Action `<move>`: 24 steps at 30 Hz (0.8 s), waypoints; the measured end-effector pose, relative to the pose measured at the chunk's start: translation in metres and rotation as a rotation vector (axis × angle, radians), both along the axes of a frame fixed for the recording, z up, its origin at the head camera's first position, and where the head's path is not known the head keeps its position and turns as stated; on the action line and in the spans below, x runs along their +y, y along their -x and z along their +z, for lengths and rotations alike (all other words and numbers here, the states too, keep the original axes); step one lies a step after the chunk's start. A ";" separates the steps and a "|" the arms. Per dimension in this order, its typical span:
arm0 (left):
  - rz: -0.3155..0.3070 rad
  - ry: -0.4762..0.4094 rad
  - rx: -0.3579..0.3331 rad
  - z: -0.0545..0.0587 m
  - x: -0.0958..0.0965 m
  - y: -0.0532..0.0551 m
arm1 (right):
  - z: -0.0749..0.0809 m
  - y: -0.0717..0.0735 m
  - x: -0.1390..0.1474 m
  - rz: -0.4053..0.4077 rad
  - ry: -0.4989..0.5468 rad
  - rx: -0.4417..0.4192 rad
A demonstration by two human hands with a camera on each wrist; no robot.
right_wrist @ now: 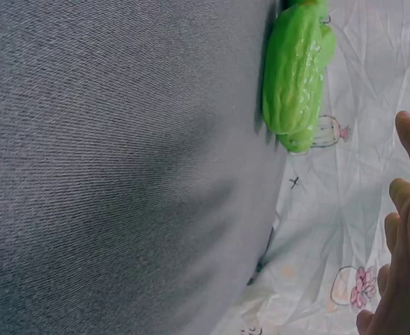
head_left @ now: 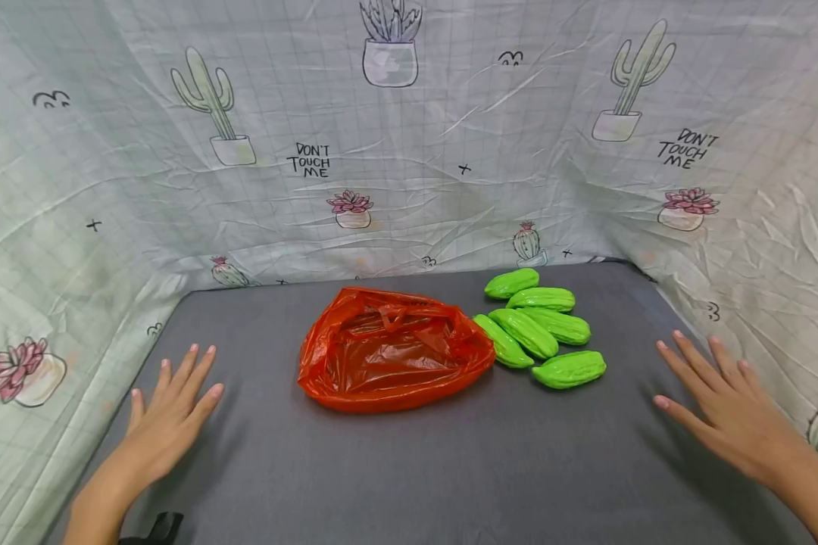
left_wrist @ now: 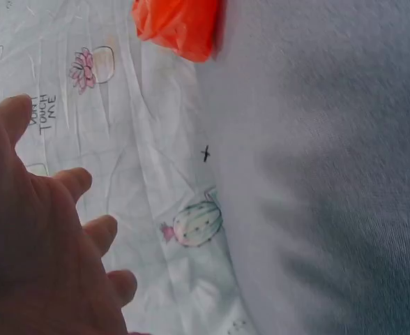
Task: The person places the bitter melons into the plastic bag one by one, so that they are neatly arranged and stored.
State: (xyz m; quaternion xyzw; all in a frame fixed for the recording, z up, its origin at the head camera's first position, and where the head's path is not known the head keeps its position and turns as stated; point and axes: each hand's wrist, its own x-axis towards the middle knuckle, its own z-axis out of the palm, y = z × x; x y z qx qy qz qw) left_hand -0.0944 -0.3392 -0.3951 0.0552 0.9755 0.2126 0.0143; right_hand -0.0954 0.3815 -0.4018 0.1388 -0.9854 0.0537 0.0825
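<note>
A red plastic bag (head_left: 395,393) lies on the grey table, its mouth spread wide toward the head camera. Just right of it sit several bright green, ridged vegetables that look like bitter melons (head_left: 569,369), some touching one another. My left hand (head_left: 167,424) hovers over the left side of the table, fingers spread, holding nothing. On the far right my right hand (head_left: 729,409) is likewise spread above the cloth and holds nothing. The left wrist view catches a corner of the red bag (left_wrist: 180,28); the right wrist view shows the green melons (right_wrist: 292,77) beyond the fingers.
A grey cloth (head_left: 409,484) covers the table. Pale curtains (head_left: 436,189) printed with cacti enclose its back and both sides. A black strap-like object (head_left: 167,526) shows beside the left wrist at the bottom edge.
</note>
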 end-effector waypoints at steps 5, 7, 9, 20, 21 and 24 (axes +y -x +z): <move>-0.057 -0.150 0.027 0.006 0.008 0.005 | 0.000 0.004 0.000 0.065 -0.001 0.027; -0.085 -0.222 0.047 0.008 0.012 0.008 | 0.000 0.007 -0.001 0.099 0.005 0.044; -0.111 -0.291 0.064 0.009 0.017 0.011 | 0.000 0.009 -0.002 0.131 0.013 0.060; -0.118 -0.394 0.004 0.026 0.040 0.028 | 0.006 0.023 -0.009 0.258 0.056 0.135; -0.119 -0.394 -0.001 0.027 0.043 0.031 | 0.007 0.024 -0.010 0.264 0.060 0.138; -0.129 -0.400 -0.019 0.030 0.050 0.038 | 0.010 0.027 -0.012 0.281 0.075 0.129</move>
